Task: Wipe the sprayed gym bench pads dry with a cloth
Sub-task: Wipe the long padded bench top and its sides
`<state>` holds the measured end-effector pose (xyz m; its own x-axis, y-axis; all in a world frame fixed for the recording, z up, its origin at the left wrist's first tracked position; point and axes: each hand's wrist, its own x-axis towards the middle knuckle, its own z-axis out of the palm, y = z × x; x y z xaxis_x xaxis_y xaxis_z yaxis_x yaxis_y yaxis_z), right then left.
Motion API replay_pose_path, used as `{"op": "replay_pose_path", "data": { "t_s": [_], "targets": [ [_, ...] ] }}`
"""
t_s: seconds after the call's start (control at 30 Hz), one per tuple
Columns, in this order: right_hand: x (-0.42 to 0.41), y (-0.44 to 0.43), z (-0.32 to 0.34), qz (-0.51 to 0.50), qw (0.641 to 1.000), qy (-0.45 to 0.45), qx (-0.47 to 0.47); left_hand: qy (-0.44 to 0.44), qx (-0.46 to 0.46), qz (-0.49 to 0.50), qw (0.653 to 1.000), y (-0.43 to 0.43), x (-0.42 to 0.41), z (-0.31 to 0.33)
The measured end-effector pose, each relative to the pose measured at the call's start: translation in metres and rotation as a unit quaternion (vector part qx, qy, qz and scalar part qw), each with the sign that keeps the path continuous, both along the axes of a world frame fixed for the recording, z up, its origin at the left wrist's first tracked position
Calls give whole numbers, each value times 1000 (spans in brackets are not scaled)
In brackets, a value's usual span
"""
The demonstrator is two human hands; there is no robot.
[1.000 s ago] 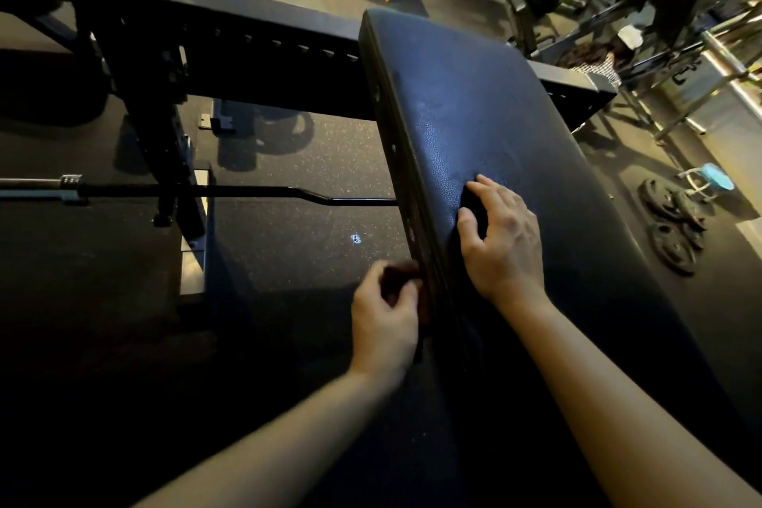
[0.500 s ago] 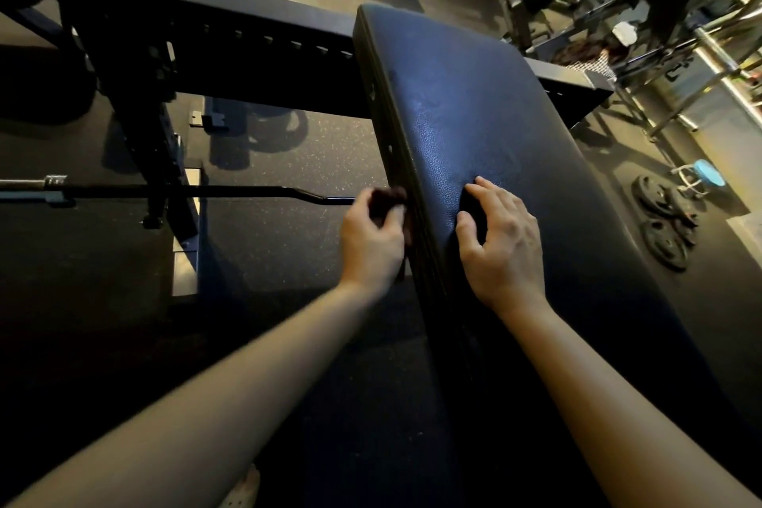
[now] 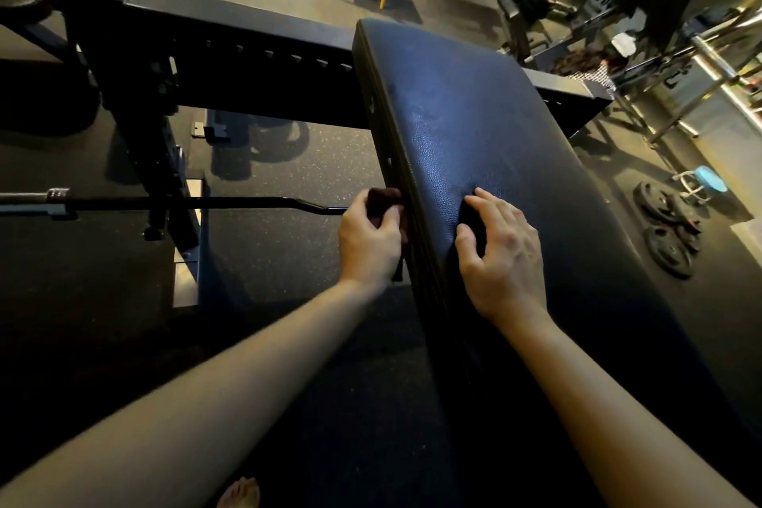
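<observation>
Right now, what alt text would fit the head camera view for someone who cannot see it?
A person's left hand presses a dark cloth against the side edge of a black gym bench pad, while the right hand rests on top. Weight plates lie on the floor.

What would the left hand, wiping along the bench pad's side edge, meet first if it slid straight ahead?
Probably nothing soon: the left hand has the pad's side edge running clear ahead, until the frame beam; depth is unclear.

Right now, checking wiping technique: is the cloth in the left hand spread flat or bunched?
Bunched. The dark cloth is wadded inside the left hand, pressed against the bench pad side edge.
</observation>
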<state>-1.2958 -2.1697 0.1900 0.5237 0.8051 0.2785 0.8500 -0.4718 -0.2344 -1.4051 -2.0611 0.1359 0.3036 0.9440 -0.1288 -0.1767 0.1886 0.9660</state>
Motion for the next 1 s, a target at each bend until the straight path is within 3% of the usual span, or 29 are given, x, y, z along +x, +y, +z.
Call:
{"op": "replay_pose_path", "data": {
  "t_s": [0.23,0.33,0.43,0.63,0.73,0.87,1.0],
  "targets": [
    [0,0,0,2,1000,0,1,5,-31,-88,996,-105,-60,-5],
    [0,0,0,2,1000,4,0,28,32,-46,998,-58,-32,-2],
    [0,1,0,0,1000,2,4,22,23,-10,999,6,0,-2],
    [-2,1,0,-3,1000,0,1,0,56,-59,997,-76,-41,-4],
    [0,0,0,-3,1000,1,0,28,131,-71,988,-55,-36,-4],
    [-2,0,1,-2,1000,-1,4,46,110,-24,993,-8,-12,-3],
    [-2,1,2,-3,1000,4,4,50,130,-79,987,-57,-41,-8]
  ]
}}
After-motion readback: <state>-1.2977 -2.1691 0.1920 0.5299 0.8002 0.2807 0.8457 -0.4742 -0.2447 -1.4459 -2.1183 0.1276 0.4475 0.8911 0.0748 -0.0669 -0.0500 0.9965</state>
